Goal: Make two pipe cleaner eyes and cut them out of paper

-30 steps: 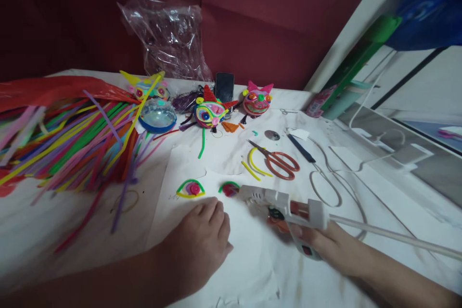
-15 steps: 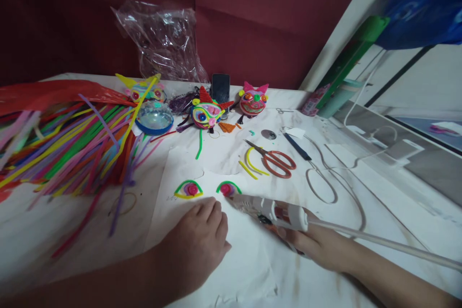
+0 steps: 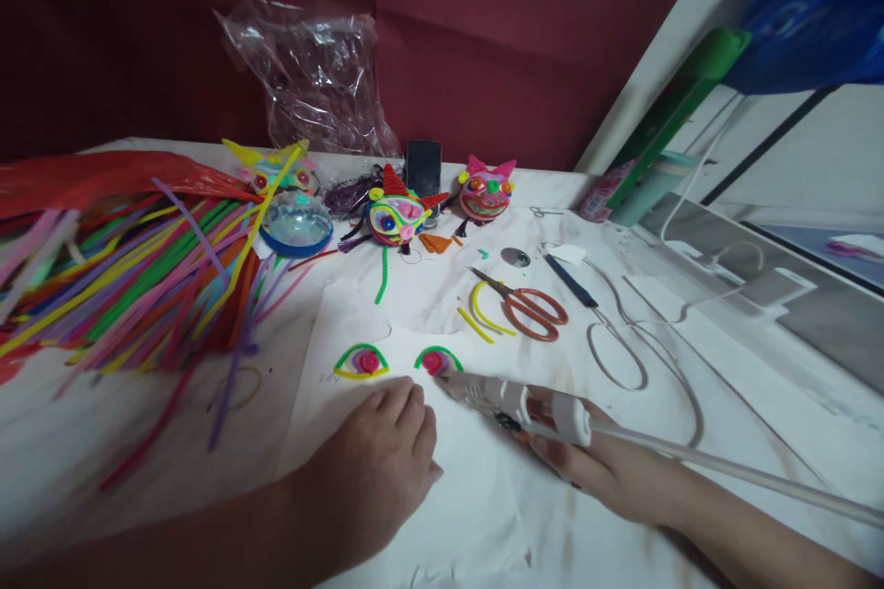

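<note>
My right hand (image 3: 587, 460) is wrapped round a white hot glue gun (image 3: 511, 400). Its nozzle points left, at the lower edge of the right-hand eye shape (image 3: 436, 362), which has a pink coil centre, purple beside it and a green upper edge. A second eye shape (image 3: 362, 362), bordered green above and yellow below, lies to its left. Both are on a white paper sheet (image 3: 470, 497). My left hand (image 3: 387, 446) rests on the sheet just below the eye shapes, fingers curled and together; anything under them is hidden. A glue stick (image 3: 732, 469) extends from the gun's back.
Red-handled scissors (image 3: 531, 308) and yellow strips (image 3: 476, 325) lie beyond the gun. Decorated heads (image 3: 487, 189) and a phone (image 3: 424, 167) stand at the back. Many coloured fuzzy sticks (image 3: 152, 285) spread across the left. A cable (image 3: 680, 386) loops at right, near a dark-handled tool (image 3: 570, 281).
</note>
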